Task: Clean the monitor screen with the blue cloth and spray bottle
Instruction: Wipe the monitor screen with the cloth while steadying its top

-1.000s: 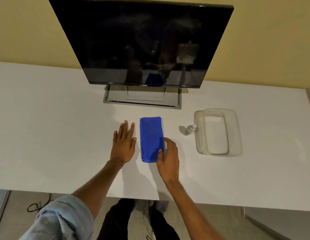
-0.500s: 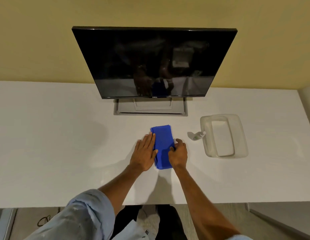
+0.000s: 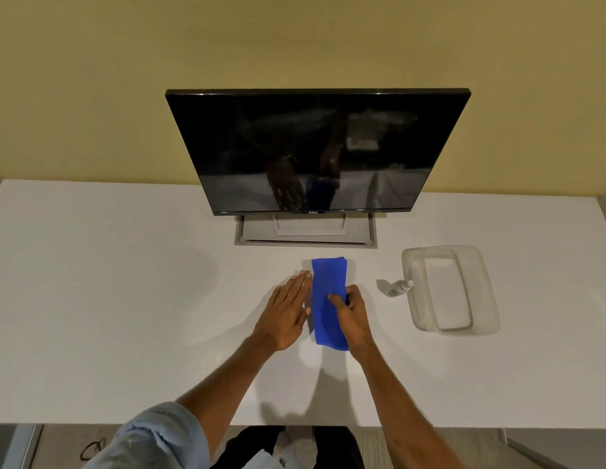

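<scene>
- Head view shows the blue cloth (image 3: 329,301) folded into a long strip on the white desk (image 3: 125,299), lying just in front of the monitor (image 3: 315,150) stand and between the person's two hands.
- The right hand (image 3: 352,316) is curled over the cloth's right edge, thumb on top and fingers apparently tucked at the side, pinching the fabric; whether it has lifted at all cannot be told.
- The left hand (image 3: 288,311) lies flat on the desk with fingers spread straight, its fingertips touching the cloth's left edge and holding nothing.
- The spray bottle (image 3: 398,288) lies on its side to the right of the cloth, just beside a clear plastic tray (image 3: 487,299), untouched.
- The step in hand looks like picking up the cloth. To do it well, the right hand should gather all the folded layers in one pinch so the strip does not fall open, while the left hand steadies the far edge, then frees itself to reach for the bottle.
- The screen is dark and glossy, so mist would better go onto the cloth than straight at the panel.
- Compared with half a second ago, the right hand has closed further over the cloth, and the left hand has slid off the fabric to rest beside it.
- A second ago the right hand only touched the cloth's lower corner.
</scene>
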